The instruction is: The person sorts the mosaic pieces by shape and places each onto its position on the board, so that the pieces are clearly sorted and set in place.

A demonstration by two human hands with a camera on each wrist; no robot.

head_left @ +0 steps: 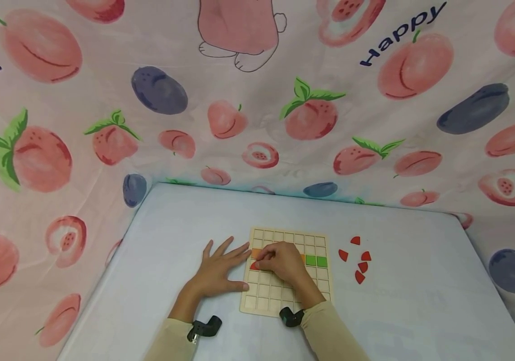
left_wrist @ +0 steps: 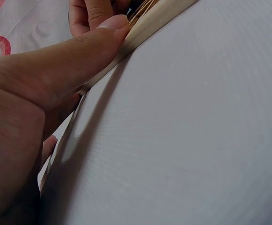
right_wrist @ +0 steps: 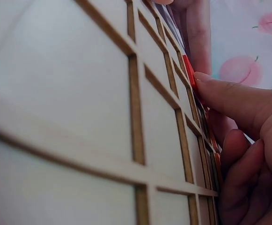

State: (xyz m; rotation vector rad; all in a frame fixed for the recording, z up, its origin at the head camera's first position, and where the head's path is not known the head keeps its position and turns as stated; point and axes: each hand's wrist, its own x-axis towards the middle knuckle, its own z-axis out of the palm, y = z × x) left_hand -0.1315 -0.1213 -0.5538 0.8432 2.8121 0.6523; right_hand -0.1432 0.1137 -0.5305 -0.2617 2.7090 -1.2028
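Observation:
A wooden grid board [head_left: 263,304] lies on the white table, with square cells marked off by thin raised strips. My right hand [head_left: 286,263] reaches over its left part and pinches a red quarter-circle piece [head_left: 253,265] at a cell in the left column. In the right wrist view the thumb [right_wrist: 229,96] presses the red piece's edge close over the grid. With fingers spread, my left hand [head_left: 218,272] rests flat beside the board, its thumb and fingertips right at the left edge. Orange squares [head_left: 255,253] and green squares [head_left: 322,261] fill cells in one row, partly hidden by the right hand.
Several loose red quarter-circle pieces [head_left: 359,277] lie on the table [head_left: 415,296] to the right of the board. A fruit-print cloth [head_left: 257,125] hangs behind the table and along its sides. Each wrist wears a small black camera [head_left: 291,317].

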